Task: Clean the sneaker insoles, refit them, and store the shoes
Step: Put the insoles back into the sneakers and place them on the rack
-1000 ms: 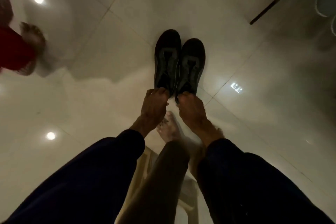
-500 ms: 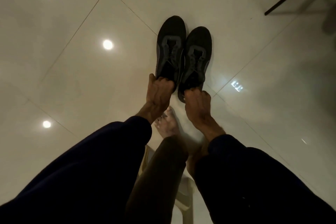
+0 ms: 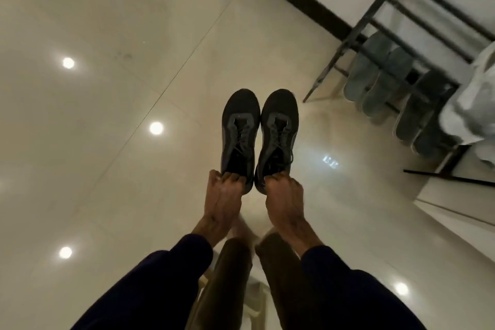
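Two black sneakers hang side by side above the glossy floor, toes pointing away from me. My left hand (image 3: 223, 197) grips the heel of the left sneaker (image 3: 239, 128). My right hand (image 3: 285, 199) grips the heel of the right sneaker (image 3: 278, 131). The laces look loose. The shoe openings are dark, so I cannot tell whether insoles lie inside.
A dark metal shoe rack (image 3: 401, 35) stands at the upper right against the wall, with grey slippers (image 3: 375, 80) on its lower bars. White cloth or a bag (image 3: 474, 104) sits at its right end. A pale stool (image 3: 254, 300) is below my legs. Shiny floor tiles (image 3: 107, 142) spread to the left.
My view has swung to the right, bringing the shoe rack into sight. Both hands still hold the sneakers by the heels, carried along in front of me.
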